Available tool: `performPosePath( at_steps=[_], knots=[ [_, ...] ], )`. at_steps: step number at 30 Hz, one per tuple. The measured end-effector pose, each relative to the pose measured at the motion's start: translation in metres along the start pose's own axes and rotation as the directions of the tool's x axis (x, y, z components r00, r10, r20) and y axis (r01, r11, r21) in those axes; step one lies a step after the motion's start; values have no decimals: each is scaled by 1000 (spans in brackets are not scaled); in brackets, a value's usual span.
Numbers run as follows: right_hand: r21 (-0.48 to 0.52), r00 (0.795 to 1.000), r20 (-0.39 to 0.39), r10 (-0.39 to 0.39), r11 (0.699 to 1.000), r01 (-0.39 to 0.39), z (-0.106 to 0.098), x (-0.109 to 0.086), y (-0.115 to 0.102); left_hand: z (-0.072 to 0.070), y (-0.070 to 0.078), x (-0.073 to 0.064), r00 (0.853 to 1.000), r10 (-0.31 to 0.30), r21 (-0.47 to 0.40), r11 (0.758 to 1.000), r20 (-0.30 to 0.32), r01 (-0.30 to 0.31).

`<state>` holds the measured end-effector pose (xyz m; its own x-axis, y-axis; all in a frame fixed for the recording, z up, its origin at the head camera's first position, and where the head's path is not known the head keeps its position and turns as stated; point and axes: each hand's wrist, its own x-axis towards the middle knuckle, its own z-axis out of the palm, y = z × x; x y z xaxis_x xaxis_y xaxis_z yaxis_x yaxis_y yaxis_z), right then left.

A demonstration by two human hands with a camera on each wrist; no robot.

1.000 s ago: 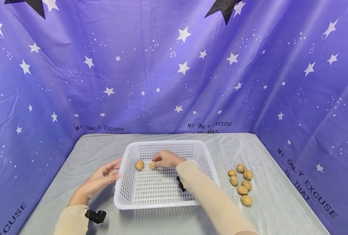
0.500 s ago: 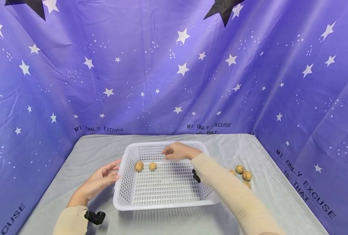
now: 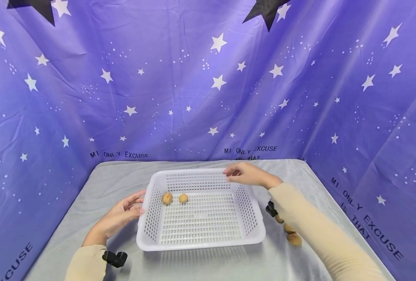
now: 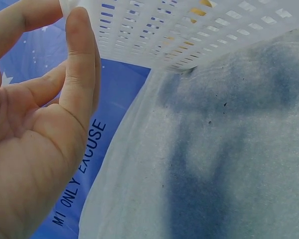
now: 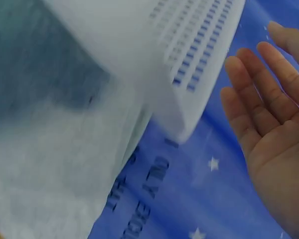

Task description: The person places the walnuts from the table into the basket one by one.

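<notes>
Right hand point(image 3: 249, 174) shifted rightward, grey cloth point(image 3: 116, 179), starry backdrop point(image 3: 179, 86)

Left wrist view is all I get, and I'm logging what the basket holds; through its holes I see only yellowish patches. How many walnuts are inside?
Observer: Two walnuts lie apart on the floor of the basket, toward its far left corner in the head view.
Operator: Is the right hand holding anything?
Observer: No, the right wrist view shows the right hand with its palm bare and nothing between its fingers.
Operator: Any more outside the basket?
Observer: Yes, other walnuts lie on the table to its right, but the right sleeve partly hides them, so I can't give a full count.
</notes>
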<state>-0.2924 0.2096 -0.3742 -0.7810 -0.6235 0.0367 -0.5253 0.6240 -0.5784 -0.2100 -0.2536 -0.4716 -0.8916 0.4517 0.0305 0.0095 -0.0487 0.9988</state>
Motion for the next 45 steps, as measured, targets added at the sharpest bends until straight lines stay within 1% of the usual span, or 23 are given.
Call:
performPosePath(
  at_steps=[4,7,11,16,21,24,28,31,33,39,45],
  knots=[
    [18,998,-60,7,1000,-6,-13,-23,14,-1,-2,0,1000,-6,-1,1000,2,6],
    [11,993,-119,23,1000,-22,-22,-42,27,-2,-3,0,1000,2,-5,1000,9,-2],
    [-32,982,-181,55,998,-62,-29,-69,50,-3,-3,1,1000,1,-16,1000,7,-1],
    [-53,970,-202,138,987,-152,-30,-103,80,-3,-3,1,1000,-8,-24,1000,-5,8],
    [-27,954,-211,215,974,-226,-21,-127,110,-3,-3,2,1000,-8,-28,1000,1,8],
    [3,939,-215,267,962,-273,-12,-137,125,-4,-3,2,1000,-3,-27,1000,5,3],
    [32,930,-203,308,951,-308,-1,-147,141,-3,-2,2,1000,2,-25,1000,13,-1],
    [49,924,-203,325,945,-322,5,-154,148,-2,-2,2,1000,-2,-20,1000,13,2],
    [58,916,-202,347,938,-342,7,-158,152,-2,-2,3,1000,-5,-14,1000,9,5],
    [39,899,-207,386,921,-387,12,-161,153,-3,-5,4,1000,2,-11,1000,6,-2],
    [16,897,-207,391,918,-396,8,-159,149,-4,-5,3,1000,7,-15,1000,6,-7]
  ],
)
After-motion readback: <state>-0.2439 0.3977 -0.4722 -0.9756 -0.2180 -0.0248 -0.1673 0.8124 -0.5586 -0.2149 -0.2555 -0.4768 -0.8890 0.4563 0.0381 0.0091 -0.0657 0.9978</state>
